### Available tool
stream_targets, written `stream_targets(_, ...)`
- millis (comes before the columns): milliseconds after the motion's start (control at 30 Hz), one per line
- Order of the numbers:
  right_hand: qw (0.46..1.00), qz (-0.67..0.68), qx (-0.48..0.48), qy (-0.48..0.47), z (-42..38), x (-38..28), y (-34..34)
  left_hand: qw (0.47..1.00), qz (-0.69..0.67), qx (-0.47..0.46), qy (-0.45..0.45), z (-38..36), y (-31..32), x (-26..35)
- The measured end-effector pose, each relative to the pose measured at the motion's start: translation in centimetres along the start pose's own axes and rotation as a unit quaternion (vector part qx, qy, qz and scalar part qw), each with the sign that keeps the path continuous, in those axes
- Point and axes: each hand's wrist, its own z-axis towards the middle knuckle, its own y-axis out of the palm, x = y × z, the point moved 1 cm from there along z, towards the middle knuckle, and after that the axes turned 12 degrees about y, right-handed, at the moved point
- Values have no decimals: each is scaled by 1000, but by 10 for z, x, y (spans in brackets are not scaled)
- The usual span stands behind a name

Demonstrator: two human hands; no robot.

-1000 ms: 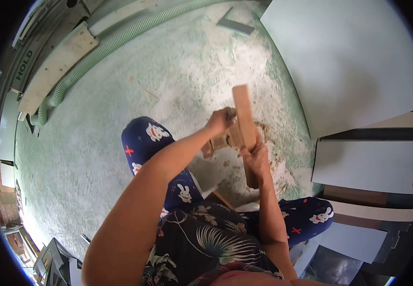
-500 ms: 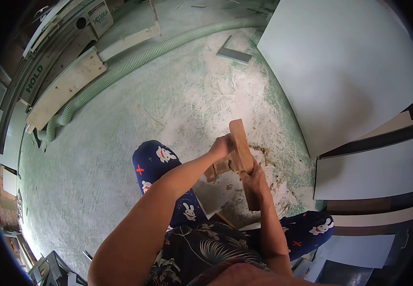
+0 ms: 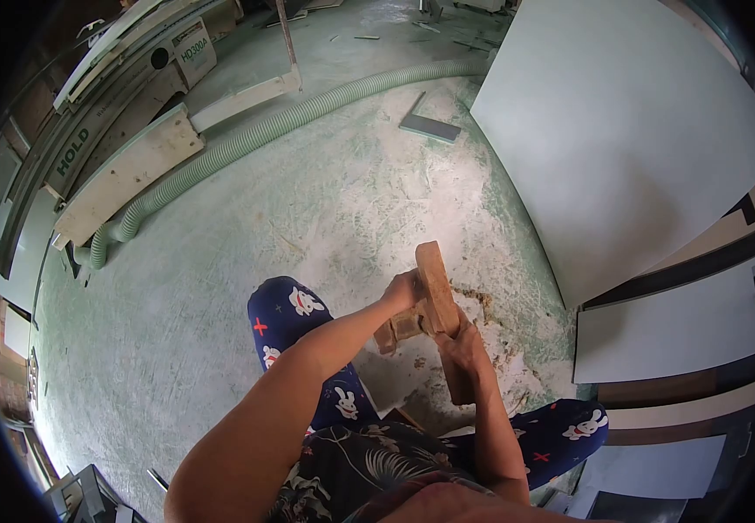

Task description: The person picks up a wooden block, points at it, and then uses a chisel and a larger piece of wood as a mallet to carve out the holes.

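Observation:
A long brown wooden block [image 3: 434,277] slants between my hands above the floor, its rounded end pointing away from me. My left hand [image 3: 406,289] is closed on its left side near the far end, the fingertips partly hidden behind the wood. Lower down, my right hand [image 3: 462,347] wraps round the block from the right, and the near end sticks out below it. From the block's left side, a shorter wooden crosspiece [image 3: 407,327] reaches toward my knee, with a small block-shaped end [image 3: 385,339].
Brown debris [image 3: 484,305] lies on the dusty floor beside the block. A ribbed hose [image 3: 255,139] curves across the floor ahead, by a machine marked HOLD [image 3: 72,150]. An L-shaped grey strip [image 3: 431,129] lies farther off. Large pale panels [image 3: 621,139] stand to the right.
The view has tilted up a little, so the scene sits lower in the picture. Both hands keep their hold on the wooden block, which stays at nearly the same slant.

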Motion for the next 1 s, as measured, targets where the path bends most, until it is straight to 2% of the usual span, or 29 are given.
stream_targets(67, 999, 30, -5, -18, -2, -4, -2, 1000, 12, -3, -6, 2, -1, 3)
stream_targets(167, 999, 39, -13, 31, -6, -9, -2, 999, -23, -14, -41, 2, -4, 9)
stream_targets(267, 1000, 21, -2, -1, 3, 3, 2, 999, -8, -21, -45, 3, -4, 9)
stream_targets(467, 1000, 13, -8, -8, 6, 5, 5, 999, 19, -20, -30, 2, -3, 6)
stream_targets(667, 1000, -10, -17, 17, -11, -23, -3, 998, 1, -34, -59, 3, -7, 12)
stream_targets(767, 999, -32, -4, 13, -8, -17, -1, 999, -14, -27, -45, 2, -7, 11)
stream_targets(867, 1000, -18, -11, 1, -9, -16, -1, 996, -14, -46, -75, 3, -10, 18)
stream_targets(1000, 1000, -9, -11, -10, -5, -11, 1, 995, 29, -78, -46, 5, -5, 2)
